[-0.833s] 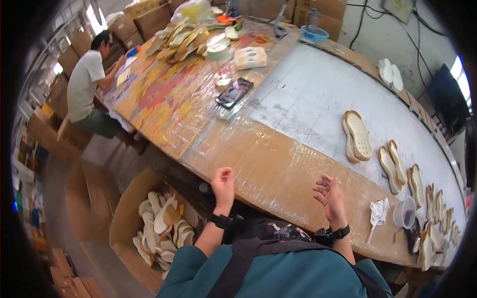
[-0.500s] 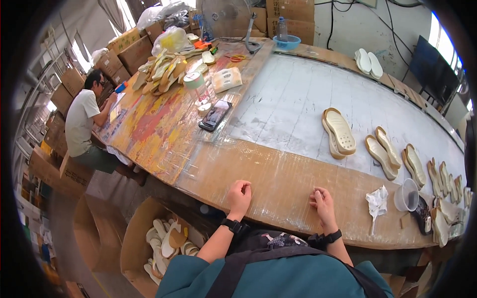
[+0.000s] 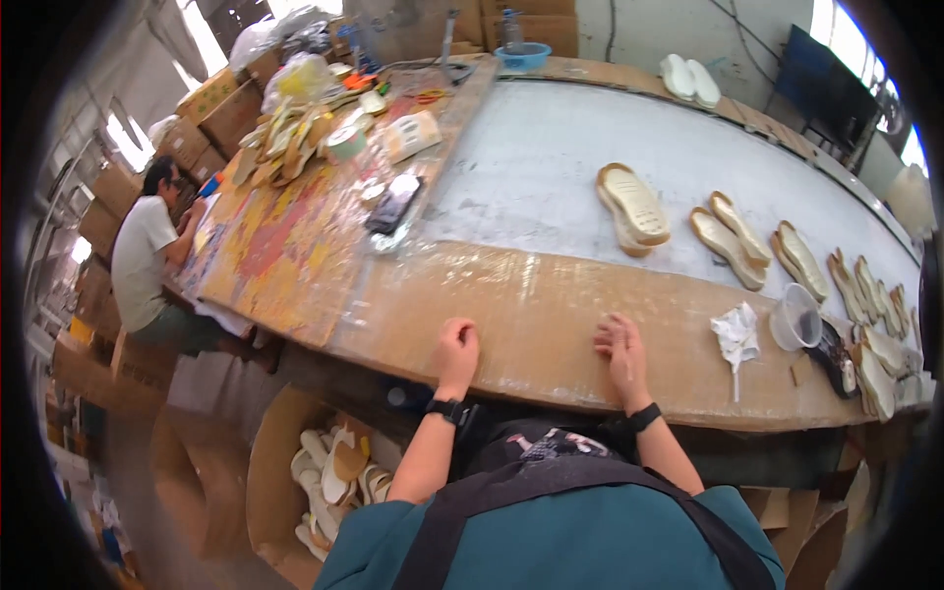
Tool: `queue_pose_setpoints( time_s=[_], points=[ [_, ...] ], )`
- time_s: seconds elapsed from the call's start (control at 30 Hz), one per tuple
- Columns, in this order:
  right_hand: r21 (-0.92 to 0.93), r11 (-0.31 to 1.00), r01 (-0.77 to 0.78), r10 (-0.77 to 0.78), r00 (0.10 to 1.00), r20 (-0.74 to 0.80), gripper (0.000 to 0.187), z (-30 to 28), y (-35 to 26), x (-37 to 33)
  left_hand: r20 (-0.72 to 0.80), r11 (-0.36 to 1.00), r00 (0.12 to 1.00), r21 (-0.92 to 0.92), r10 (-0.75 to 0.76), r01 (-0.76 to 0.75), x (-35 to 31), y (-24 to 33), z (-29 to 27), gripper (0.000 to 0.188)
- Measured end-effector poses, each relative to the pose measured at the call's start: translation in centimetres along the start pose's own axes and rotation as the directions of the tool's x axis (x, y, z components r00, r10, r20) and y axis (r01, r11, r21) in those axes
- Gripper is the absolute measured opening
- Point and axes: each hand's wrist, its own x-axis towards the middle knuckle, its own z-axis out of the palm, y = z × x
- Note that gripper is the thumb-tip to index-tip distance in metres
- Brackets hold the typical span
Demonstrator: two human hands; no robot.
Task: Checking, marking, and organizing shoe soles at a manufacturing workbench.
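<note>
My left hand (image 3: 457,356) is held above the front edge of the brown cardboard-covered table strip (image 3: 531,295), its fingers loosely curled with nothing seen in them. To its right, my right hand (image 3: 623,360) hovers over the same strip, fingers apart and slightly blurred, holding nothing. Beyond it, a pair of cream shoe soles with tan edges (image 3: 631,208) lies on the white tabletop, one overlapping the other. Another pair of soles (image 3: 733,241) lies farther right, and several more continue along that side. Neither hand touches a sole.
At right are a crumpled tissue (image 3: 736,334), a clear plastic cup (image 3: 795,317) and a dark strap-like item (image 3: 836,362). A phone (image 3: 395,205), a lidded cup (image 3: 346,145) and a pile of soles (image 3: 285,143) occupy the left. A box of soles (image 3: 270,472) stands below; a person (image 3: 147,251) sits far left.
The view has shifted, so the table and its contents sit higher in the picture. My right hand's fingers have loosened and spread; my left hand stays curled. The soles keep their places.
</note>
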Motion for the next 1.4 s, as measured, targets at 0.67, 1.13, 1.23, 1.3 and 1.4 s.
queue_pose_setpoints(
  time_s=[0.67,1.13,1.23,1.3,1.4],
  points=[
    [0.107,0.972,-0.209,0.218,0.972,-0.083,0.034,-7.7,-1.2,24.6,0.145,0.984,0.984,0.161,-0.100,0.076,0.7,3.0,-0.5,0.007],
    [-0.229,0.942,-0.247,0.252,0.968,-0.008,0.038,-2.1,-0.1,26.0,0.188,0.975,0.973,0.198,-0.136,0.098,1.5,3.5,-0.5,0.010],
    [-0.131,0.928,-0.348,0.353,0.935,0.017,0.038,-0.8,-1.2,25.5,0.186,0.979,0.974,0.185,-0.126,0.091,1.4,3.4,-0.6,0.009],
    [0.103,0.915,-0.391,0.378,0.917,0.125,0.036,-0.9,-1.2,24.5,0.178,0.978,0.977,0.189,-0.120,0.086,1.6,3.4,-0.8,0.009],
    [0.470,0.742,-0.477,0.350,0.875,0.335,0.032,0.2,-1.2,20.8,0.275,0.986,0.948,0.080,-0.162,0.145,2.6,3.9,-0.8,0.008]
  ],
)
